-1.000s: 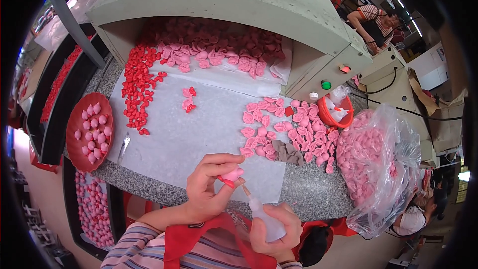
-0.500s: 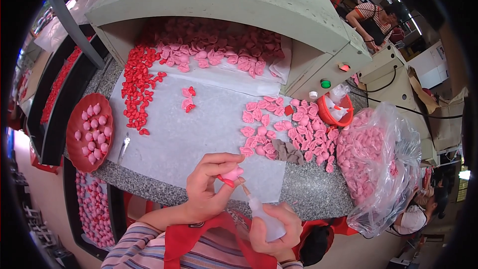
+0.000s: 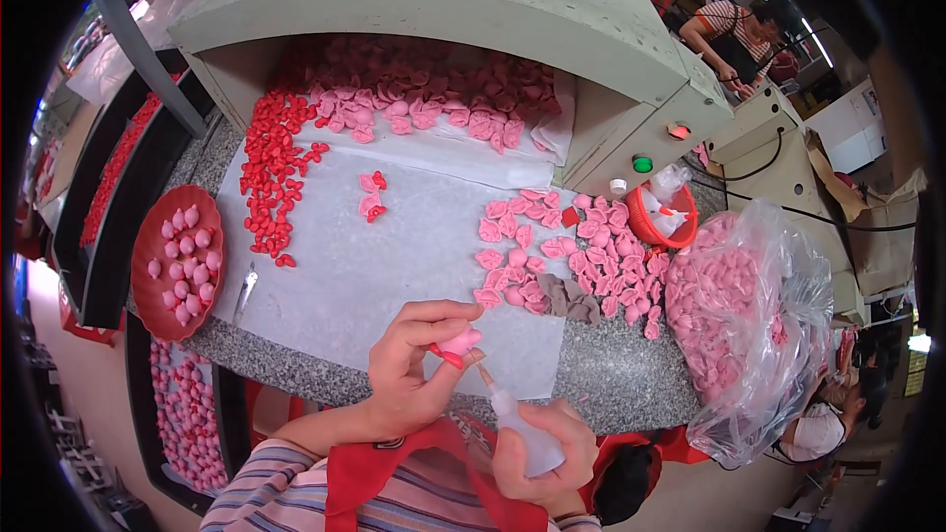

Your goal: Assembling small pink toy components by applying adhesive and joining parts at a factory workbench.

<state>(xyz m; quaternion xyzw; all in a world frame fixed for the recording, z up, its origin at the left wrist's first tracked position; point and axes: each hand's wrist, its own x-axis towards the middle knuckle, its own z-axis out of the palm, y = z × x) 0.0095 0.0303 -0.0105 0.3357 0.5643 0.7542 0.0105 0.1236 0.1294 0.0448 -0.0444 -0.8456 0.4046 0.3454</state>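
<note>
Between the thumb and fingers of my left hand [image 3: 409, 369] is a small pink figure part [image 3: 458, 342] with a red piece [image 3: 446, 357] at its lower left. My right hand [image 3: 545, 453] is wrapped round a translucent squeeze bottle [image 3: 527, 438], whose thin nozzle points up and left, its tip by the pink part. Whether the tip touches the part I cannot tell. Beyond both hands lies a white sheet [image 3: 325, 281], bearing red pieces [image 3: 271, 177] at the left, pink ruffled pieces [image 3: 512, 227] at the right and two pink-and-red pieces [image 3: 371, 205] near the middle.
A red dish [image 3: 148, 286] of pink parts stands at left, with tweezers [image 3: 245, 294] beside it. An arched grey-green housing [image 3: 414, 0] rises behind. At right are an orange basket [image 3: 639, 220] and a clear plastic bag [image 3: 788, 305] of pink pieces. Co-workers [image 3: 734, 34] sit farther off.
My hands, the pink part and the bottle stay almost exactly where they were. At the upper right, the co-worker in stripes has shifted slightly.
</note>
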